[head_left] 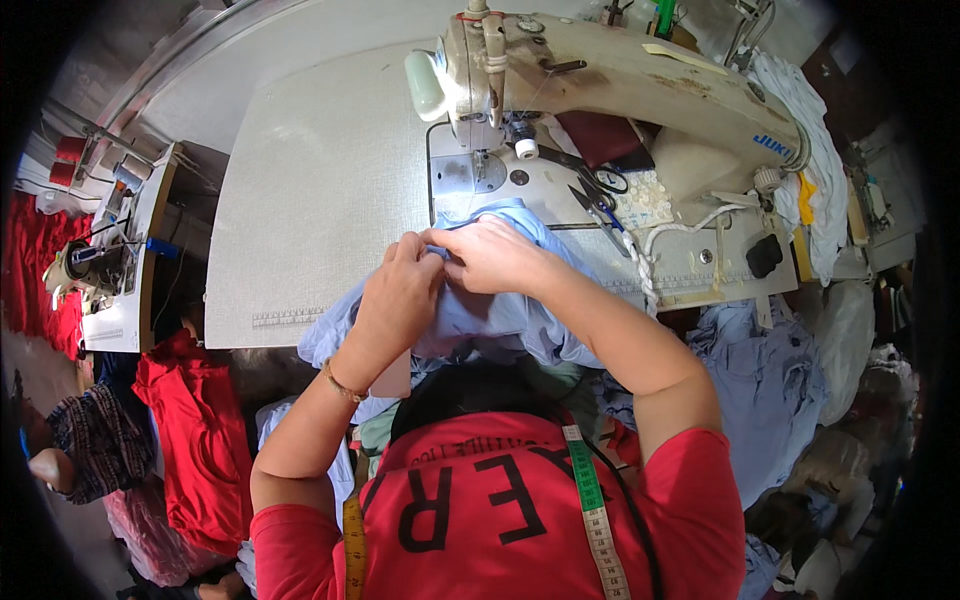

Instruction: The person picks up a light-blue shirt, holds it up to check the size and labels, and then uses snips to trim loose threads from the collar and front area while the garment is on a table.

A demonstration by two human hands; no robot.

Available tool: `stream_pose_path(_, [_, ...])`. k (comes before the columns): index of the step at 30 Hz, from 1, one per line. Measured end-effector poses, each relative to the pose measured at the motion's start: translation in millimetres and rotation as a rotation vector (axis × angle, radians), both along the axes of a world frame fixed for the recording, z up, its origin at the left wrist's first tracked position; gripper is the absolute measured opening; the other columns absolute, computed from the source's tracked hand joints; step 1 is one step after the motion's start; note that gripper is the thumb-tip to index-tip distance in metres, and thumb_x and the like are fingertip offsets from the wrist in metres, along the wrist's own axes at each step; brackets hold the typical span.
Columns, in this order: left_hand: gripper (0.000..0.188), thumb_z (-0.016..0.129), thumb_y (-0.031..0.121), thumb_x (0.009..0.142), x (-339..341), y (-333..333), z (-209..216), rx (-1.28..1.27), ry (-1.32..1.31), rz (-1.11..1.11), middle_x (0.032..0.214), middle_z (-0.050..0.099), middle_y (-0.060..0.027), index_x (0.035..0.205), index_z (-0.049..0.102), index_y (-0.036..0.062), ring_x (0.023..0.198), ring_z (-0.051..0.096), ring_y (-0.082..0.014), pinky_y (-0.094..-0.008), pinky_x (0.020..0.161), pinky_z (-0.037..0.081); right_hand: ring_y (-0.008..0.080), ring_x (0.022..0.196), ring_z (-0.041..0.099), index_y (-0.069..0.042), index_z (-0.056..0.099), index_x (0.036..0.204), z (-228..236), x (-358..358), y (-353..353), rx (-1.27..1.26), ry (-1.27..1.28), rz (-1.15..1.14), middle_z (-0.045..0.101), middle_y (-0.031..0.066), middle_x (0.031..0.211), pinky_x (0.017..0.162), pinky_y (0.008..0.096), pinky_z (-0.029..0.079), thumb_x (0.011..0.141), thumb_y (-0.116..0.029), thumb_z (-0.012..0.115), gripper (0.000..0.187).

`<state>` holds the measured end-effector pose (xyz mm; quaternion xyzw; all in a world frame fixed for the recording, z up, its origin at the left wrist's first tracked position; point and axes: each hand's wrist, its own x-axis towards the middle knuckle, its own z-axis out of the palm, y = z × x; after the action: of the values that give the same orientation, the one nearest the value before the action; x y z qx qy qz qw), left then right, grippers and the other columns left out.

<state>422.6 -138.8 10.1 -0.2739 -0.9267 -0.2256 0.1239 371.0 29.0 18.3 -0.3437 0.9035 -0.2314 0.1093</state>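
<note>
A light blue garment (480, 325) lies bunched over the near edge of the sewing table (310, 190) and hangs down in front of me. My left hand (398, 285) is closed on it, fingertips pinching a fold. Right beside it, my right hand (495, 255) grips the same cloth, its thumb and fingers almost touching the left ones. Their undersides and the exact fold are hidden. Just beyond both hands, the sewing machine (620, 85) has its needle area (482, 165) lit, and part of the cloth reaches toward the metal plate.
Scissors (600, 210), a patch of small white buttons (645, 197), a dark red pouch (597, 138) and a twisted white cord (645, 262) lie right of the needle. Blue garments (760, 380) are heaped at right. Red cloth (195, 440) and another person (95, 435) are at left.
</note>
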Motion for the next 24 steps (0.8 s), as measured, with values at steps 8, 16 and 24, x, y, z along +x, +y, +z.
stream_pose_path(8, [0.009, 0.051, 0.01, 0.091, 22, 15, -30, 0.198, 0.021, 0.24, 0.082, 0.052, -0.0186, 0.087, 0.049, 0.0019, 0.074, 0.055, -0.0398, -0.0457, 0.061, 0.044, 0.0323, 0.074, 0.063, -0.011, 0.057, 0.121, -1, -12, 8, -0.102, -0.161, 0.078, 0.065, 0.0155, 0.081, 0.069, 0.0407, 0.05, 0.079, -0.013, 0.057, 0.042])
stream_pose_path(16, [0.009, 0.052, 0.008, 0.092, 24, 0, -32, 0.47, -0.114, 0.245, 0.089, 0.059, -0.0166, 0.092, 0.055, -0.0007, 0.08, 0.059, -0.0352, -0.038, 0.071, 0.047, 0.0339, 0.096, 0.058, -0.003, 0.062, 0.101, 30, 31, 88, -0.161, 0.251, -0.406, 0.058, 0.0149, 0.101, 0.084, 0.0404, 0.047, 0.08, -0.001, 0.055, 0.022])
stream_pose_path(24, [0.011, 0.051, 0.01, 0.094, 20, -4, -29, 0.55, -0.206, 0.239, 0.081, 0.059, -0.0126, 0.096, 0.056, -0.0001, 0.073, 0.059, -0.0224, -0.0313, 0.07, 0.048, 0.0364, 0.1, 0.054, -0.007, 0.052, 0.119, -9, 45, 141, 0.215, 0.379, -0.63, 0.054, 0.0178, 0.105, 0.085, 0.0434, 0.046, 0.079, 0.001, 0.052, 0.041])
